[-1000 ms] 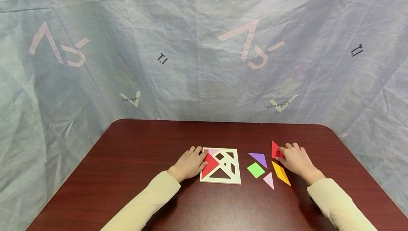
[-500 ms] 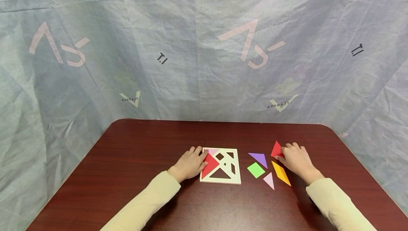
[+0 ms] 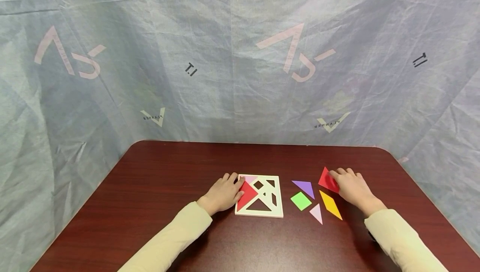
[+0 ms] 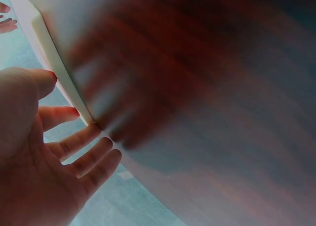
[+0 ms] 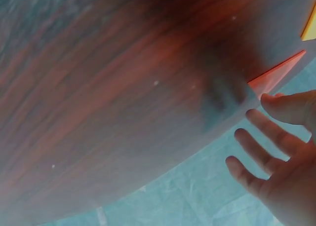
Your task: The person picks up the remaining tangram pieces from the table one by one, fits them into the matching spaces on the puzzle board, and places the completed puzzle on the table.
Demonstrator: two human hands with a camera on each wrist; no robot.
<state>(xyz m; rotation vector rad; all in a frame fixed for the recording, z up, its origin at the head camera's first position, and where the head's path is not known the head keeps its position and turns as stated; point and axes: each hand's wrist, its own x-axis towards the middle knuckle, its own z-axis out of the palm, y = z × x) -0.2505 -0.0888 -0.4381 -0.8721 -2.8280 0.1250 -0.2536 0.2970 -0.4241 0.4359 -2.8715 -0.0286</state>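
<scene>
R hand: right hand [image 3: 350,188] rests w/ fingers spread flat on the loose red triangle [image 3: 327,179], fingertips on its near/right edge; no curl or pinch seen.
Red tri position: on the counter [image 3: 168,172] at approx 10 o'clock from the R hand, touching it; well apart from the L hand.
Long axis: runs roughly 11 to 5 o'clock, apex pointing away from the person.
L hand: left hand [image 3: 224,190] lies fingers relaxed at the left edge of the white puzzle frame [image 3: 278,195], fingertips touching the red piece in frame [image 3: 246,192].
Nearer hand: R, by far; frame lies at 9 o'clock from the loose tri.
Between: purple triangle [image 3: 304,187], green square [image 3: 301,200], pink triangle [image 3: 316,212], yellow parallelogram [image 3: 330,204].
Hidden/unclear: R palm covers part of red tri; both wrist views blurred, show mostly counter underside-like glare; the R wrist view catches only a red sliver [image 5: 276,73].
</scene>
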